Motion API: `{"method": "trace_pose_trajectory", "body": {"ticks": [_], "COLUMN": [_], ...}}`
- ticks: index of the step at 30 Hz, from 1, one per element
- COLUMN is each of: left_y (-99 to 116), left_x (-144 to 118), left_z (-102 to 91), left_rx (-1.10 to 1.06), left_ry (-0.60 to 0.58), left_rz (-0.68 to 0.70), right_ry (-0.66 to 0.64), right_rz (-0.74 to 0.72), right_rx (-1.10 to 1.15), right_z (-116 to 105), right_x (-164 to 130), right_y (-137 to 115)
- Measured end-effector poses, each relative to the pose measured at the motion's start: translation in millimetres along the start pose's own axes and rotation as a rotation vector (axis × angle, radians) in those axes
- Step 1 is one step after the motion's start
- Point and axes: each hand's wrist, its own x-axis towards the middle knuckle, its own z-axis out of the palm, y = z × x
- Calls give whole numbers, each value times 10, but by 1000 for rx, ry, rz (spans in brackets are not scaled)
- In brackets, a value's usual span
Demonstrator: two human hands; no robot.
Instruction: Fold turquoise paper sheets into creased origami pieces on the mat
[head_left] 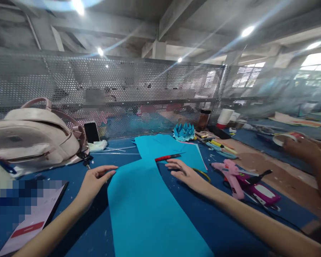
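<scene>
A large blue sheet of paper (147, 207) reaches from the near edge towards the middle of the table, its left edge lifted above a shadow. At its upper left corner, my left hand (95, 182) pinches the edge between thumb and forefinger. My right hand (187, 175) hovers to the right of the sheet, fingers spread and holding nothing. Just beyond those fingers lies a slim red-and-black tool (167, 157), its exact kind unclear. More blue paper (160, 142) lies behind, and a yellowish ring (203, 174) is partly hidden by my right hand.
A pale backpack (37, 135) and a phone (91, 132) stand at back left. A folded blue paper piece (184, 132) sits near the perforated screen (123, 85). At right are a pink glue gun (231, 175), a purple box (264, 192) and another person's hand (302, 150) with a tape roll.
</scene>
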Motion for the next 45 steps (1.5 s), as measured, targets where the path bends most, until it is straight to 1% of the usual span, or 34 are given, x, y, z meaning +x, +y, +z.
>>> {"method": "trace_pose_trajectory", "body": {"ticks": [2,4,6,8,12,15,17,20,21,23,24,26,28,30,32,35,37,40,43,45], "left_y": [28,44,47,33,-40,-105,-137,-170,-178,-194,-201,-213,-216,-205,-176,-111,-68,-34,-49,-69], "left_x": [6,23,49,83,181,252,279,282,277,266,259,241,201,121,1,-209,-319,-400,-417,-422], "left_z": [40,70,88,97,127,166,186,194,192,187,185,186,195,210,228,257,282,332,381,403], "left_rx": [-34,-59,-60,-28,121,269,362,471,499,549,572,615,650,670,682,720,742,792,834,846], "left_ry": [26,26,-4,-73,-219,-251,-252,-258,-262,-266,-262,-249,-238,-240,-265,-360,-426,-479,-521,-522], "left_rz": [-9,-19,-24,-12,84,187,252,348,378,429,451,487,513,531,559,624,607,553,554,563], "right_ry": [-73,-145,-195,-240,-364,-441,-445,-350,-314,-292,-310,-390,-485,-560,-595,-598,-584,-558,-592,-621], "right_rz": [91,146,141,115,89,93,78,9,-7,-26,-49,-174,-305,-429,-538,-641,-686,-707,-681,-666], "right_rx": [105,94,69,59,-2,-90,-196,-364,-378,-349,-324,-330,-416,-529,-614,-679,-698,-723,-762,-763], "right_z": [71,111,104,50,-128,-219,-236,-199,-169,-77,-18,111,233,326,384,439,479,554,613,624], "right_x": [128,258,362,421,402,336,296,236,209,144,106,35,-15,-30,-19,-4,-20,-72,-105,-99], "right_y": [4,31,55,56,-19,-121,-197,-313,-353,-434,-473,-538,-563,-535,-465,-353,-315,-322,-348,-348]}}
